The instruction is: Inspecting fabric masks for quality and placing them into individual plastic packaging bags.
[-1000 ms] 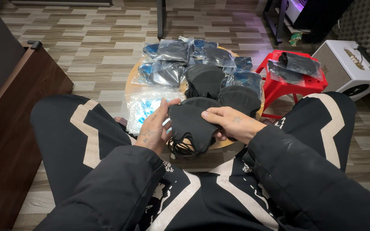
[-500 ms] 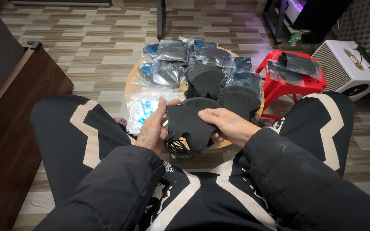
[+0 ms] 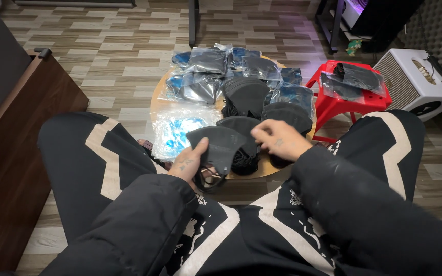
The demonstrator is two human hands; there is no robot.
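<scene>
My left hand [image 3: 188,162] grips a folded black face mask [image 3: 220,145] by its near edge, its ear loops hanging below over my lap. My right hand [image 3: 278,140] hovers just right of it, fingers loosely curled, over a pile of black masks [image 3: 241,156] on the round wooden table [image 3: 157,99]. More black mask stacks [image 3: 246,94] stand behind. Clear plastic bags with masks [image 3: 203,61] lie across the table's far half, and an empty-looking clear bag with blue print [image 3: 177,130] lies at its near left.
A red plastic stool [image 3: 336,105] with bagged masks stands right of the table. A white speaker box [image 3: 415,84] sits farther right. A dark wooden cabinet [image 3: 21,133] stands at left. My knees in black-and-cream trousers flank the table.
My right hand has let go of the mask and moved right toward the pile. My left hand keeps the mask, now lifted a little and spread flatter.
</scene>
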